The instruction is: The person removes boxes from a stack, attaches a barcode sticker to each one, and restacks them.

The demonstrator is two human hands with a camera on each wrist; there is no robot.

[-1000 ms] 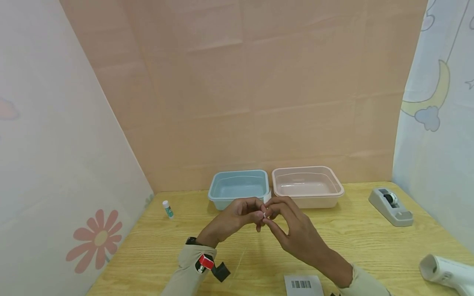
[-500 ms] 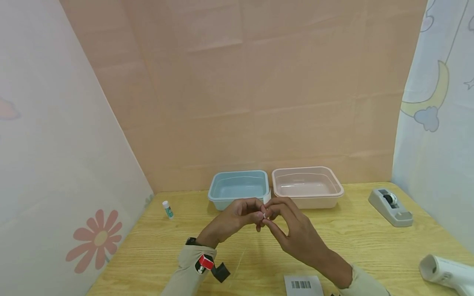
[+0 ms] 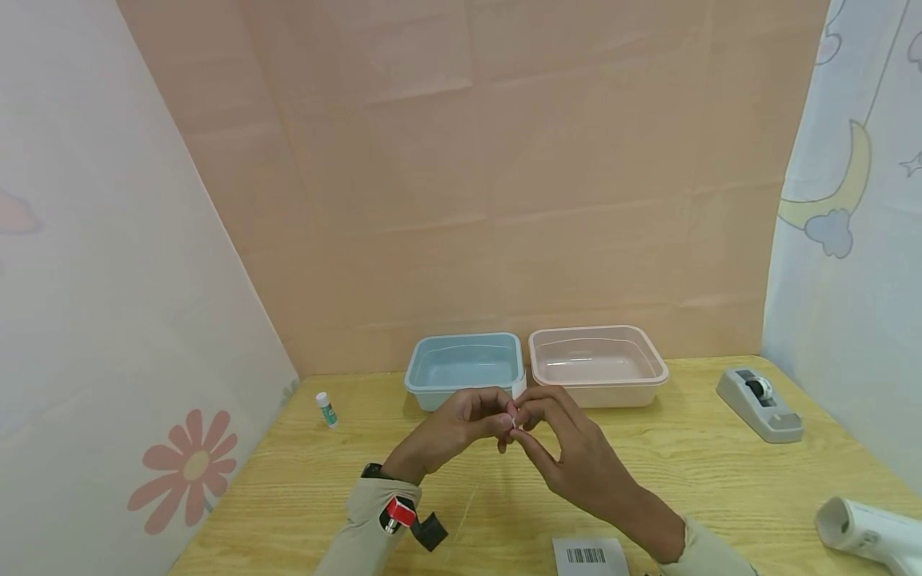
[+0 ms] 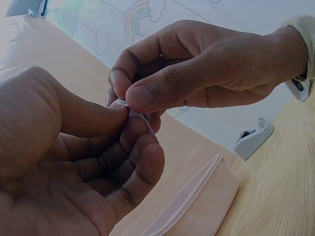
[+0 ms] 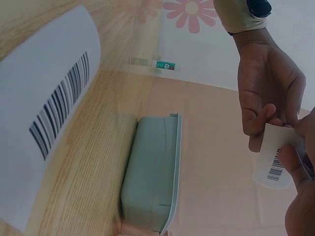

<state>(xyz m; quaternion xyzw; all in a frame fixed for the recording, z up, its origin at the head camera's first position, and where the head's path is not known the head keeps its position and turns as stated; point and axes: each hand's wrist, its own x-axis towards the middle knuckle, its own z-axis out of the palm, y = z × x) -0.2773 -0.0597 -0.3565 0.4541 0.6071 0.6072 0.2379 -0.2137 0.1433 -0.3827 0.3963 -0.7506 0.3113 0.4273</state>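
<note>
Pale wood grain covers the table (image 3: 288,500) below my two hands, which are raised above it with their fingertips together. My left hand (image 3: 461,420) pinches a small white slip (image 5: 268,147) between thumb and curled fingers, and my right hand (image 3: 583,460) pinches that same slip from the other side; from the right wrist I can make out a barcode printed on it. Nearer to me than my right hand, a white card (image 3: 591,560) with its own barcode lies on the wood. Just beyond my hands stand two plastic tubs side by side, a blue tub (image 3: 432,398) behind my left hand and a pale pink tub (image 3: 612,397) behind my right. Well to the left of my left hand is a glue stick (image 3: 327,409) with a white cap. Well to the right of my right hand sits a grey tape dispenser (image 3: 759,412), and nearer to me on that side lies a white tube-shaped thing (image 3: 871,532), partly cut off. Past the tubs rises a creased peach backdrop (image 3: 468,160). Pale sheets close in both sides: a pink flower (image 3: 194,464) decorates the left one, a yellow moon (image 3: 853,180) the right.
</note>
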